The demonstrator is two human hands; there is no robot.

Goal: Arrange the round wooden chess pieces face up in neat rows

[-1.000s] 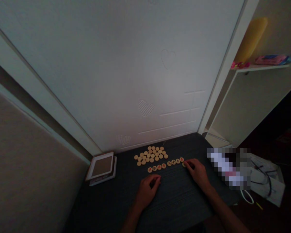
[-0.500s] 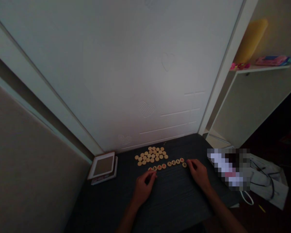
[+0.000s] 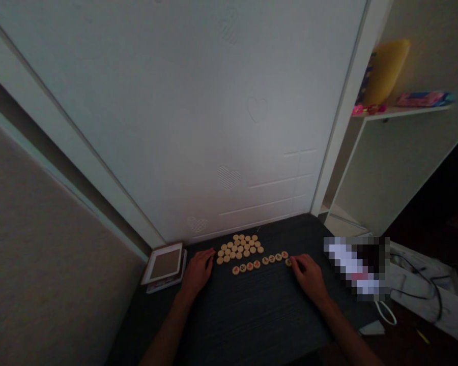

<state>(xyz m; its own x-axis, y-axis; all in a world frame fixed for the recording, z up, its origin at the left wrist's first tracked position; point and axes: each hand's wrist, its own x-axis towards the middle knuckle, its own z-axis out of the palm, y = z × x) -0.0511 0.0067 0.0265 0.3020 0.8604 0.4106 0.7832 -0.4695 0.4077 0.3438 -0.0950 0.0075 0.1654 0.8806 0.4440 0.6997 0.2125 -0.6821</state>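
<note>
White wall panel (image 3: 175, 112), engraved with hearts and straight lines; fills the upper centre of the frame. Dark grey, wood-grained tabletop (image 3: 252, 320); lower centre. White shelf unit (image 3: 385, 173); right side, bearing an upright yellow object (image 3: 389, 73) and a pink-and-blue packet (image 3: 423, 99) at upper right. White, marble-patterned bag or box (image 3: 429, 305) with a black cord across it; lower right.

Left hand (image 3: 199, 269), bare; lower centre-left, fingers close together, tips just beside the left edge of the plain discs; whether one is held cannot be told. Right hand (image 3: 310, 277), bare; lower right of centre, thumb and forefinger drawn narrow at a single marked disc (image 3: 288, 262); whether it is gripped cannot be told.

Stack of flat, rectangular pieces (image 3: 164, 265), the top one white-framed; lower left, near the left hand. Plain, round, pale wooden discs (image 3: 246, 253), a close cluster; lower centre. Round, pale wooden discs with red or black characters (image 3: 257, 264), two groups of four in a slanting row; below and right of the cluster.
</note>
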